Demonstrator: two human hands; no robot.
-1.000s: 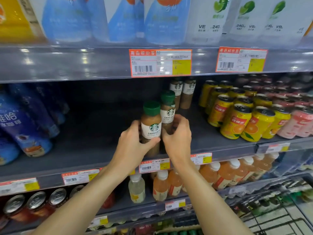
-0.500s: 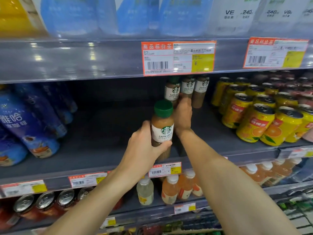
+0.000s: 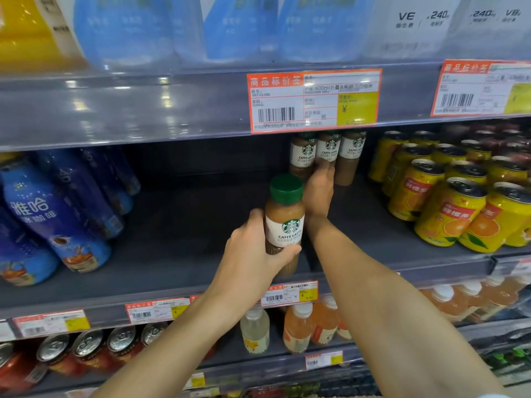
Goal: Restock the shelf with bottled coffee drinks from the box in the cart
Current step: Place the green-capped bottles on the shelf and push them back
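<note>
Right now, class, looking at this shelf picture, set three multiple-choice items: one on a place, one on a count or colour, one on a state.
1. Where do the yellow cans stand?
A. left of the coffee bottles
B. right of the coffee bottles
C. on the top shelf

2. How many coffee bottles stand at the back of the shelf?
A. one
B. three
C. six

3. What is the left hand doing?
A. hanging idle
B. pressing a price tag
C. holding a green-capped bottle

Answers: 1 B, the cans fill the shelf's right side. 2 B, three labelled back bottles show under the price tag, where the right hand reaches. 3 C, its fingers curl round the bottle near the shelf's front.
</note>
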